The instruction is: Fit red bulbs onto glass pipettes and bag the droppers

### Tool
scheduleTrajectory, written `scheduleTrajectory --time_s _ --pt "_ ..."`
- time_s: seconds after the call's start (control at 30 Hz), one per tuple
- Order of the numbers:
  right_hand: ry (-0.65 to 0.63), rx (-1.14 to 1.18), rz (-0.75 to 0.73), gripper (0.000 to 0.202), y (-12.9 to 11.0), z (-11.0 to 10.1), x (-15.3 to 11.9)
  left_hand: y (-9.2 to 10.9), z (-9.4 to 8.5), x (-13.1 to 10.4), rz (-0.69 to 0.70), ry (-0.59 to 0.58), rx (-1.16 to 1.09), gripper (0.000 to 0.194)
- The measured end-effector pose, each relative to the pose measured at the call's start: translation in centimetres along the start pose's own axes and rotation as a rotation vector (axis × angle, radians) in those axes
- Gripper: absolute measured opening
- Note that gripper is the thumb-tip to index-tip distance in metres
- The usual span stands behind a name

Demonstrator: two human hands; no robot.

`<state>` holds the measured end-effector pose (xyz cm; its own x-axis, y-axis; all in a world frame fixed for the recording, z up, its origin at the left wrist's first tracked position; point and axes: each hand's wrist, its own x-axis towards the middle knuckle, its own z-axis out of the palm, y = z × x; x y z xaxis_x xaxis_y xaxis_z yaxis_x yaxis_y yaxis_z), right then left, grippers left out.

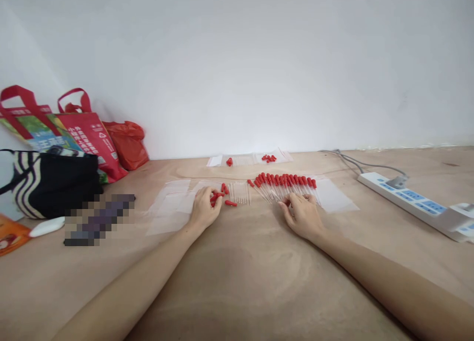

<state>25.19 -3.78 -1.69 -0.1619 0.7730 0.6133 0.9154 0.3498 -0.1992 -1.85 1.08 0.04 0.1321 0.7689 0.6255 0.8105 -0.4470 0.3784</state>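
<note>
**Operator:** What lies left of the bare tubes point(240, 194)?

**Guide:** Well left, flat clear bags point(168, 202). Nearer the bare tubes, the left hand point(205, 207) curls its fingers over loose red caps point(231, 203); whether it pinches one cannot be determined. Some of these caps lie just beside the bare tubes.

**Operator:** What is the status of the bare tubes themselves?

**Guide:** They lie side by side, with no caps seen fitted. Judged by layout, this portion is outstanding. Behind them, a far bag point(215, 161) carries further red caps point(269, 158), apparently unused.

**Operator:** And to their right?

**Guide:** The capped tubes point(284, 179) form a fanned row, red ends facing away from the person. This portion appears complete and is the larger share of the near group. Farther right of the bare tubes, the right hand point(301, 212) bends its fingers at the row's near ends; a hold on any tube cannot be confirmed.
</note>
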Motion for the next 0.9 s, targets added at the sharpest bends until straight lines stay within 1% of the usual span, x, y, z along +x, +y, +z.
scheduleTrajectory --time_s 0.07,0.1,0.13,0.17,0.23,0.33,0.43,0.5,0.57,0.7,0.8,0.9 --pt "-0.009 0.052 0.012 0.019 0.1 0.2 0.0 0.6 -0.2 -0.1 -0.032 0.098 -0.109 0.008" --pt "-0.016 0.09 0.018 0.018 0.0 0.3 0.0 1.0 -0.2 -0.2 -0.047 0.13 -0.201 0.012" --pt "-0.023 0.133 0.018 0.019 0.0 0.4 0.0 1.5 -0.3 -0.4 -0.064 0.137 -0.308 0.015" --pt "-0.026 0.175 0.008 0.02 -0.1 0.5 0.0 2.0 -0.2 -0.6 -0.081 0.121 -0.421 0.017" --pt "-0.037 0.244 -0.049 0.026 -0.6 0.5 -0.1 3.2 0.0 -1.2 -0.119 0.02 -0.607 0.015" --pt "-0.075 0.282 -0.152 0.027 -1.5 0.4 -0.2 4.6 0.6 -2.2 -0.135 -0.101 -0.728 0.005" --pt "-0.106 0.267 -0.193 0.024 -2.5 0.3 -0.2 5.2 1.2 -2.9 -0.179 -0.189 -0.792 0.015" --pt "-0.112 0.265 -0.21 0.022 -3.0 0.2 -0.2 5.2 1.4 -3.0 -0.213 -0.232 -0.807 0.018" --pt "-0.115 0.277 -0.228 0.021 -3.2 0.2 -0.2 5.2 1.4 -3.0 -0.21 -0.235 -0.799 0.017" --pt "-0.106 0.285 -0.252 0.021 -3.2 0.2 -0.1 5.2 1.3 -2.9 -0.156 -0.225 -0.763 0.015" --pt "-0.095 0.291 -0.278 0.021 -3.3 0.2 -0.2 5.1 1.3 -3.0 -0.145 -0.23 -0.737 0.018" --pt "-0.082 0.305 -0.299 0.021 -3.3 0.1 -0.2 5.0 1.3 -3.2 -0.117 -0.262 -0.737 0.02"
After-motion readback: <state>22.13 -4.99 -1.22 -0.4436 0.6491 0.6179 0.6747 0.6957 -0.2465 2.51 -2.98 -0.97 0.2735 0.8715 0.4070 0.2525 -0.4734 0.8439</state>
